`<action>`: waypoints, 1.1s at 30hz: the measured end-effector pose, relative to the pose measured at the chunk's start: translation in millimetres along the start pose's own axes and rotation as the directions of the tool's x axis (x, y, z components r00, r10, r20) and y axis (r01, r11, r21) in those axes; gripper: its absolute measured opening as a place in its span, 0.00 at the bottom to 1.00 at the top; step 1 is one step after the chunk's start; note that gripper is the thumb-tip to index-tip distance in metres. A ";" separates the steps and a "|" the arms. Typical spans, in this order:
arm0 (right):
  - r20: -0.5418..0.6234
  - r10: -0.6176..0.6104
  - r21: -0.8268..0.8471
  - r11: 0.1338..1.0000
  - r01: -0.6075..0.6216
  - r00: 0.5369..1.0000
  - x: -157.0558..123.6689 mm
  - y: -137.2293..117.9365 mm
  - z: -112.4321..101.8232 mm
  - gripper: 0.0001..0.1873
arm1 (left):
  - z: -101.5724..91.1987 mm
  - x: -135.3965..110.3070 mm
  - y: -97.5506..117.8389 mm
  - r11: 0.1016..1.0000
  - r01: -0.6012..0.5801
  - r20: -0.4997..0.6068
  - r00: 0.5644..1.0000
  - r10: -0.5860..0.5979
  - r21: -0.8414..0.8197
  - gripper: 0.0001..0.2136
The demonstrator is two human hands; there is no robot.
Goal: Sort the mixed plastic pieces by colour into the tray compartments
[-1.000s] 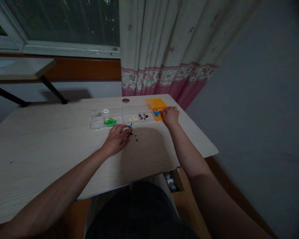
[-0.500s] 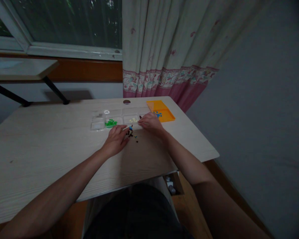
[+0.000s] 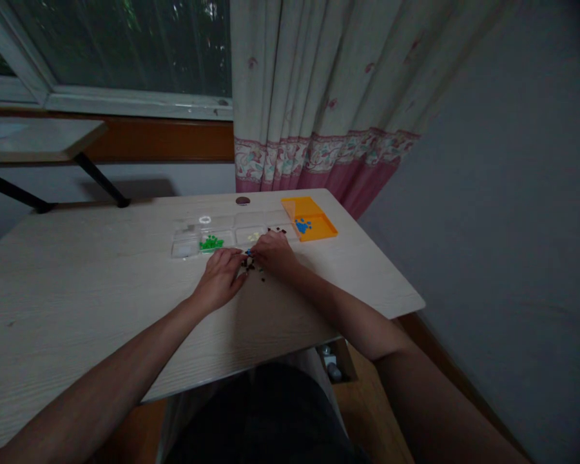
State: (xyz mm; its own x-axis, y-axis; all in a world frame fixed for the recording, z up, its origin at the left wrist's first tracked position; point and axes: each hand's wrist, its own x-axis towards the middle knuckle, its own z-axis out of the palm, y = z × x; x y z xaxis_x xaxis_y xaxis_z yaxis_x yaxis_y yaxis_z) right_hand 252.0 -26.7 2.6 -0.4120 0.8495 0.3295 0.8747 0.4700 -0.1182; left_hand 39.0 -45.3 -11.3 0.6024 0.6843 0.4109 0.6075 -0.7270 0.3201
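Observation:
A small heap of tiny dark and blue beads (image 3: 249,263) lies on the pale wooden table (image 3: 77,290). My left hand (image 3: 220,280) rests flat beside the heap, fingers curled at its left edge. My right hand (image 3: 273,252) is on the heap's right side, fingers bent down onto the beads in a pinch; what they hold is too small to see. Behind the hands stands a clear compartment box (image 3: 188,238) with green beads (image 3: 211,243), pale beads and dark beads. An orange tray (image 3: 319,225) with blue beads (image 3: 302,225) sits at the right.
A dark round disc (image 3: 242,200) lies at the table's far edge. A floral curtain (image 3: 319,96) hangs behind the table, with a window (image 3: 101,45) to its left. A side shelf (image 3: 33,135) with black legs stands at far left. The table's right edge drops to the floor.
My right hand has left the orange tray and come leftward and back to the bead heap, beside my left hand. My left hand has barely shifted.

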 end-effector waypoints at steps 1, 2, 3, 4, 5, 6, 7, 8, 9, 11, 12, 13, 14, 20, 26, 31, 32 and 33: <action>-0.006 0.003 0.002 1.000 -0.003 1.000 0.1 -0.9 0.4 0.09 | -0.1 0.0 0.1 1.000 0.002 -0.006 1.000 -0.002 -0.001 0.17; -0.015 0.004 0.007 1.000 -0.004 1.000 0.0 -1.6 0.8 0.09 | -0.2 0.0 0.2 1.000 0.004 -0.012 1.000 -0.004 0.002 0.17; -0.025 0.002 0.013 1.000 -0.001 1.000 -0.1 -2.1 0.9 0.08 | -0.2 0.0 0.3 1.000 0.005 -0.018 1.000 -0.005 0.007 0.17; -0.033 -0.001 0.018 1.000 0.002 0.999 -0.2 -2.3 0.9 0.08 | -0.2 0.0 0.4 1.000 0.007 -0.022 1.000 -0.007 0.013 0.18; -0.040 -0.004 0.024 1.000 0.005 0.999 -0.4 -2.1 0.7 0.08 | -0.1 0.0 0.4 1.000 0.010 -0.025 1.000 -0.009 0.016 0.18; -0.045 -0.006 0.033 0.999 0.008 0.999 -0.6 -1.6 0.6 0.08 | 0.0 0.0 0.4 1.000 0.012 -0.029 1.000 -0.011 0.017 0.19; -0.052 -0.008 0.046 0.999 0.010 0.999 -0.7 -0.6 0.5 0.08 | 0.3 -0.1 0.2 1.000 0.015 -0.033 0.999 -0.015 0.014 0.19; -0.061 -0.006 0.066 0.998 0.010 0.998 -0.7 0.7 0.6 0.08 | 0.6 -0.1 -0.1 1.000 0.021 -0.036 0.999 -0.021 0.010 0.20; -0.076 0.000 0.090 0.996 0.007 0.997 -0.7 2.3 0.9 0.08 | 0.9 -0.2 -0.5 1.000 0.028 -0.041 0.999 -0.027 0.004 0.20; -0.114 0.018 0.142 0.990 -0.002 0.993 -0.1 6.2 2.0 0.07 | 1.5 -0.1 -1.5 0.999 0.040 -0.055 0.998 -0.040 -0.014 0.20; -0.133 0.025 0.166 0.986 -0.003 0.991 0.4 8.2 2.6 0.07 | 1.7 0.1 -2.0 0.999 0.045 -0.065 0.997 -0.047 -0.025 0.20; -0.148 0.022 0.190 0.982 0.007 0.989 1.0 9.8 3.1 0.07 | 1.7 0.4 -2.4 0.998 0.049 -0.079 0.996 -0.052 -0.037 0.19; -0.159 0.008 0.214 0.976 0.027 0.987 1.6 10.9 3.2 0.07 | 1.4 0.9 -2.7 0.997 0.051 -0.096 0.994 -0.056 -0.050 0.17; -0.231 -0.122 0.293 0.937 0.189 0.965 1.8 1.3 -5.3 0.10 | -4.3 5.0 -2.3 0.988 0.056 -0.137 0.988 -0.076 -0.145 0.13; -0.214 -0.157 0.274 0.938 0.214 0.964 -2.4 -13.1 -12.6 0.09 | -6.9 5.4 -4.2 0.981 0.038 -0.131 0.989 -0.063 -0.189 0.13; -0.249 -0.158 0.253 0.942 0.221 0.956 -5.4 -14.6 -9.0 0.10 | -6.6 5.4 -4.6 0.977 0.020 -0.174 0.983 -0.057 -0.212 0.12; -0.249 -0.164 0.236 0.946 0.224 0.955 -5.4 -15.2 -8.4 0.10 | -7.0 5.5 -4.4 0.977 0.019 -0.173 0.983 -0.057 -0.214 0.12; -0.250 -0.174 0.219 0.948 0.231 0.953 -5.0 -15.5 -8.1 0.11 | -7.5 5.6 -4.3 0.976 0.021 -0.169 0.984 -0.059 -0.216 0.12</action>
State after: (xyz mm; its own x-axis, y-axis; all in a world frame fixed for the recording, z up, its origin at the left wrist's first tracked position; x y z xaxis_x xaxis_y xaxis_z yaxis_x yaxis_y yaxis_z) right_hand 242.6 -40.1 10.4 -0.4808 0.6676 0.5684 0.6782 0.6941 -0.2416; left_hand 35.9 -38.8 -3.9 0.4695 0.7063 0.5298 0.4937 -0.7075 0.5057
